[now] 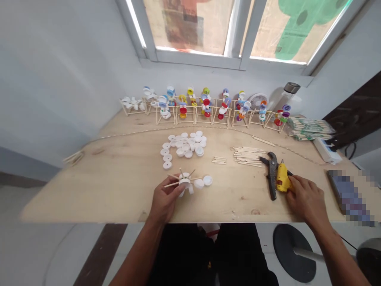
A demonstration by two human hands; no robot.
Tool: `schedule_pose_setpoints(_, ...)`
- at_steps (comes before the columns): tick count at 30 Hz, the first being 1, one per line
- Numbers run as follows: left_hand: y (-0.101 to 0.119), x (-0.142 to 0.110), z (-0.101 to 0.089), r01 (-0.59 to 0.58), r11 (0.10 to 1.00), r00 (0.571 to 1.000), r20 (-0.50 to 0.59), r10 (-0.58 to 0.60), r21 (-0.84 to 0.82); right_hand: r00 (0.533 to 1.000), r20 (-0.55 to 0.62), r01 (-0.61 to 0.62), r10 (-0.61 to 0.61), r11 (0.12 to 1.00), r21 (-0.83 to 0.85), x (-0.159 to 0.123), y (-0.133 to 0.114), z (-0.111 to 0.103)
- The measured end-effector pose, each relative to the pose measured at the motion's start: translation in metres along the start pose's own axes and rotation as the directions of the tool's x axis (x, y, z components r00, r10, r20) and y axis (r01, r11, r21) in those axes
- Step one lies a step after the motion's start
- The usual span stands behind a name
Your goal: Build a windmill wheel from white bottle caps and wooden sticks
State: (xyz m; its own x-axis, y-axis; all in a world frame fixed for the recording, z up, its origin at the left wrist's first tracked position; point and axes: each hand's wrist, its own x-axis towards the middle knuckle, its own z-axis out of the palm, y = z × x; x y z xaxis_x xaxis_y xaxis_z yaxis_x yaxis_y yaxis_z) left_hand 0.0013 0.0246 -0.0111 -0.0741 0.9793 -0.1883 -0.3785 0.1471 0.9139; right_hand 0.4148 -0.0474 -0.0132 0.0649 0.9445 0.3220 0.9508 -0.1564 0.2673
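My left hand [164,200] pinches a small wheel of white bottle caps [185,182] near the table's front edge. Thin wooden sticks radiate from this wheel, and white caps sit on some of its ends. Just right of it, a white cap [208,180] faces upward. On the right side, my right hand [306,196] is closed around the handle of a yellow glue gun [282,178]. Black-handled cutters [272,174] lie right beside the gun. Behind the left hand is a cluster of loose white caps [186,145].
Short cut sticks [219,160] and longer wooden sticks [248,155] lie mid-table. Stick frames with colourful cap wheels [205,105] line the back, near a bottle [285,95] and small fan [258,101]. Bagged sticks [309,128], a power strip [327,151] and a blurred flat object [351,196] are right.
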Motion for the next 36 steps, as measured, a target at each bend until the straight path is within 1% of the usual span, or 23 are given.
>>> schedule_pose_setpoints(2, 0.000, -0.001, 0.001, -0.021, 1.000, 1.000, -0.005, 0.021, 0.005, 1.000, 0.013, 0.021, -0.021, 1.000, -0.003, 0.004, 0.005, 0.002)
schedule_pose_setpoints(4, -0.001, -0.001, 0.000, -0.035, 0.999, 0.999, -0.009, 0.035, 0.007, 1.000, -0.003, 0.027, -0.027, 1.000, 0.005, 0.007, 0.009, 0.001)
schedule_pose_setpoints(7, -0.003, 0.000, -0.001, -0.047, 0.999, 0.999, -0.001, 0.047, 0.007, 0.998, -0.054, -0.034, 0.037, 0.997, 0.063, 0.008, 0.008, -0.005)
schedule_pose_setpoints(9, -0.005, 0.000, -0.003, -0.051, 0.999, 0.999, 0.010, 0.051, 0.011, 0.991, -0.078, -0.094, 0.108, 0.982, 0.164, 0.005, -0.001, -0.015)
schedule_pose_setpoints(11, -0.006, 0.001, -0.004, -0.054, 0.998, 0.998, 0.022, 0.054, 0.015, 0.979, -0.088, -0.144, 0.182, 0.933, 0.330, 0.002, -0.017, -0.030)
schedule_pose_setpoints(13, -0.007, 0.002, -0.005, -0.060, 0.998, 0.998, 0.034, 0.059, 0.015, 0.969, -0.075, -0.162, 0.237, 0.830, 0.533, -0.002, -0.041, -0.047)
schedule_pose_setpoints(14, -0.007, 0.002, -0.006, -0.063, 0.998, 0.997, 0.040, 0.062, 0.014, 0.972, -0.044, -0.151, 0.230, 0.760, 0.632, -0.003, -0.055, -0.056)
schedule_pose_setpoints(16, -0.009, 0.002, -0.007, -0.070, 0.998, 0.996, 0.052, 0.069, 0.010, 0.984, -0.011, -0.102, 0.179, 0.612, 0.785, -0.004, -0.087, -0.075)
schedule_pose_setpoints(17, -0.009, 0.003, -0.007, -0.073, 0.997, 0.996, 0.058, 0.073, 0.008, 0.992, 0.019, -0.085, 0.126, 0.542, 0.836, -0.004, -0.103, -0.083)
schedule_pose_setpoints(19, -0.010, 0.003, -0.007, -0.080, 0.997, 0.995, 0.068, 0.079, 0.005, 0.996, 0.079, -0.085, 0.030, 0.396, 0.914, -0.003, -0.135, -0.097)
schedule_pose_setpoints(21, -0.011, 0.003, -0.008, -0.087, 0.996, 0.994, 0.074, 0.086, 0.004, 0.994, 0.095, -0.079, -0.046, 0.284, 0.956, -0.002, -0.161, -0.106)
schedule_pose_setpoints(22, -0.011, 0.003, -0.008, -0.090, 0.996, 0.993, 0.076, 0.090, 0.005, 0.992, 0.105, -0.087, -0.063, 0.241, 0.967, -0.001, -0.172, -0.108)
schedule_pose_setpoints(24, -0.011, 0.003, -0.008, -0.097, 0.995, 0.992, 0.077, 0.096, 0.009, 0.990, 0.118, -0.101, -0.077, 0.189, 0.977, 0.000, -0.188, -0.108)
schedule_pose_setpoints(26, -0.011, 0.003, -0.008, -0.104, 0.995, 0.992, 0.077, 0.102, 0.013, 0.990, 0.116, -0.102, -0.075, 0.167, 0.981, 0.000, -0.198, -0.104)
schedule_pose_setpoints(28, -0.011, 0.003, -0.008, -0.107, 0.994, 0.991, 0.077, 0.106, 0.019, 0.990, 0.107, -0.091, -0.087, 0.171, 0.981, -0.001, -0.203, -0.099)
schedule_pose_setpoints(32, -0.009, 0.002, -0.007, -0.112, 0.993, 0.991, 0.080, 0.109, 0.037, 0.989, 0.090, -0.060, -0.114, 0.242, 0.969, -0.003, -0.206, -0.092)
schedule_pose_setpoints(36, -0.005, -0.003, -0.005, -0.116, 0.991, 0.991, 0.081, 0.111, 0.064, 0.992, 0.077, -0.040, -0.105, 0.314, 0.949, -0.005, -0.210, -0.093)
